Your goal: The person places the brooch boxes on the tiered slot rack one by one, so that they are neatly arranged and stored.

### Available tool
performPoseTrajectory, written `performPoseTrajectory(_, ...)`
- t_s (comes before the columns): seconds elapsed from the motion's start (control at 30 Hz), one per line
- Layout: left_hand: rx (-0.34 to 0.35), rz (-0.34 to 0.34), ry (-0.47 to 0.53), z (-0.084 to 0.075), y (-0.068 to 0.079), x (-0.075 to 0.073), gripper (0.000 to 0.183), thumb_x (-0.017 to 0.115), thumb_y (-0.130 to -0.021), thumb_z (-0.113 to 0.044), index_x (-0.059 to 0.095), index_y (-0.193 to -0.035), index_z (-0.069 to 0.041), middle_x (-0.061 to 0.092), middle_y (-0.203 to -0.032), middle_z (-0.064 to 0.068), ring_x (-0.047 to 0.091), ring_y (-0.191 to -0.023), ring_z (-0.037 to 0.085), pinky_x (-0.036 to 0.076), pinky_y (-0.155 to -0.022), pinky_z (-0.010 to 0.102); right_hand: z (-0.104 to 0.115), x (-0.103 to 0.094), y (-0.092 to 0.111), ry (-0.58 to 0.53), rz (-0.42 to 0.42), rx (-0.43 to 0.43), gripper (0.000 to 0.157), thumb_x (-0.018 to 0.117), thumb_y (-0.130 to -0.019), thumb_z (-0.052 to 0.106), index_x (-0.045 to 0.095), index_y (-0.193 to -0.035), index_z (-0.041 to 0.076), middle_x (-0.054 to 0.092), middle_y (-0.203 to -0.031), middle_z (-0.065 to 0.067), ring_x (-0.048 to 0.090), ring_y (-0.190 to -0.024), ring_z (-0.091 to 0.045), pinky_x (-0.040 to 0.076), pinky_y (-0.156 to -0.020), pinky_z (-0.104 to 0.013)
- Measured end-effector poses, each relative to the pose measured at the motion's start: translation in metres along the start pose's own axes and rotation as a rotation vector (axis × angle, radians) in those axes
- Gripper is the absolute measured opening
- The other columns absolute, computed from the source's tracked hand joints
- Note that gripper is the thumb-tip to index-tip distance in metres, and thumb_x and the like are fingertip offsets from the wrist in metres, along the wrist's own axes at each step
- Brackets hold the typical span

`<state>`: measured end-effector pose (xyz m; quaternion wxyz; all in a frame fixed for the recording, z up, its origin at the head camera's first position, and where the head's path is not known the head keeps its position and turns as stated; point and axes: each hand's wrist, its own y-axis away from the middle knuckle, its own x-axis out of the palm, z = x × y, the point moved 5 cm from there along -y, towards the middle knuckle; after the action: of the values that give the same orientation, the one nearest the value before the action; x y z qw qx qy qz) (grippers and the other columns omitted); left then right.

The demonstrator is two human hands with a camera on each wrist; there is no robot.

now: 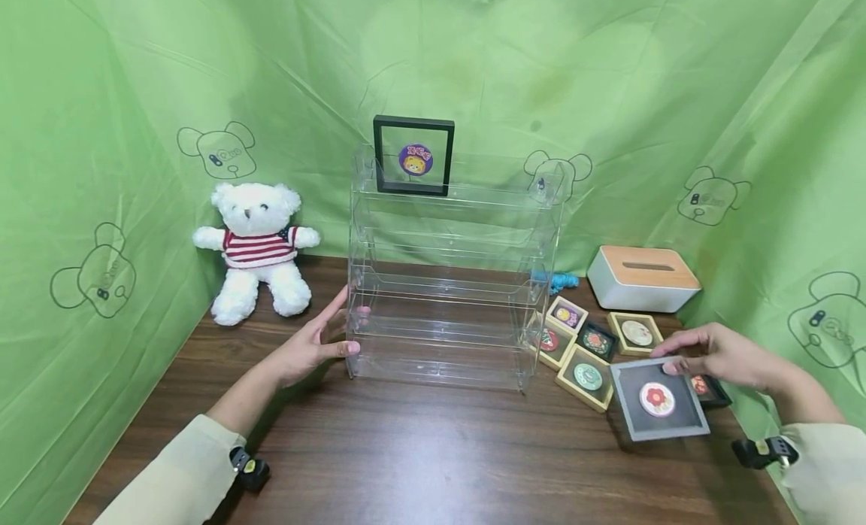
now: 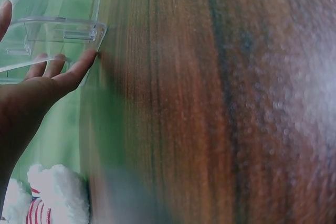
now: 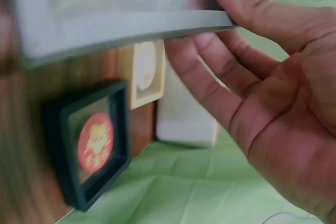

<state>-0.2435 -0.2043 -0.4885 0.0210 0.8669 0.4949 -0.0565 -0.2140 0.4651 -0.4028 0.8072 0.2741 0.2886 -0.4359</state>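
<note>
I am pinching a grey frame point(image 1: 636, 393) in my right fingers point(image 1: 679, 341); my left fingers point(image 1: 334, 307) are touching a clear rack point(image 1: 443, 329). A black frame point(image 1: 413, 189) is standing on its top tier point(image 1: 501, 198).

Gray frame point(image 3: 121, 30) blurry in right wrist view

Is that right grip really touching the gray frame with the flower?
Touching. The right wrist view shows the right grip pinching the gray frame at its edge.
</note>
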Motion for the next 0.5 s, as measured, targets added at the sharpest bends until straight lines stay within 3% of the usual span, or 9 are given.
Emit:
performPoseTrajectory(0.1,-0.006,-0.004,-0.004,0.0,0.0,-0.001,0.112,0.075,-0.105,-0.008,-0.003,-0.178,-0.043,0.035,-0.179,0.023,0.016,-0.169,0.053,0.027,-0.127,0.072,0.015,-0.007,-0.004,0.07,-0.142,0.001,0.028,0.08,-0.099,0.006,0.08,-0.127,0.005,0.084,-0.113,0.005,0.077,-0.088,-0.011,0.061,-0.075,-0.027)
performPoseTrajectory(0.33,-0.004,0.005,0.017,0.0,0.0,0.001,0.114,0.074,-0.104,-0.006,-0.005,-0.178,-0.041,0.032,-0.18,0.024,0.019,-0.168,0.051,0.03,-0.126,0.071,0.049,-0.023,-0.009,0.129,-0.464,-0.028,0.032,0.084,-0.094,-0.002,0.082,-0.125,0.007,0.076,-0.099,0.021,0.068,-0.074,-0.003,0.056,-0.059,-0.023)
performPoseTrajectory(0.5,0.002,0.007,0.022,0.0,0.0,0.001,0.115,0.074,-0.104,-0.005,-0.005,-0.178,-0.041,0.032,-0.179,0.024,0.022,-0.167,0.05,0.032,-0.126,0.07,0.075,-0.034,-0.014,0.133,-0.65,-0.133,0.035,0.081,-0.092,-0.011,0.082,-0.124,0.003,0.072,-0.107,0.033,0.066,-0.076,0.003,0.053,-0.06,-0.015)
